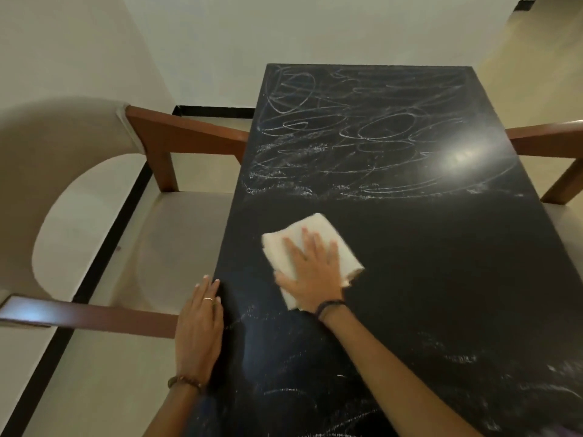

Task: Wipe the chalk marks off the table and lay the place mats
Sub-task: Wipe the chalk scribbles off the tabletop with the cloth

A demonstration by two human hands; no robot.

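Note:
A black table (441, 263) runs away from me. White chalk scribbles (362, 130) cover its far half, and fainter chalk smears (457, 357) lie on the near part. The band across the middle is dark and free of marks. My right hand (310, 269) presses flat, fingers spread, on a folded white cloth (315, 225) in that middle band, left of centre. My left hand (198, 329) rests with straight fingers on the table's left edge, near me. No place mats are in view.
A beige armchair (94, 216) with brown wooden arms (176, 134) stands close against the table's left side. Another wooden chair arm (545, 137) shows at the right edge. Pale tiled floor (520, 58) and a white wall lie beyond the table.

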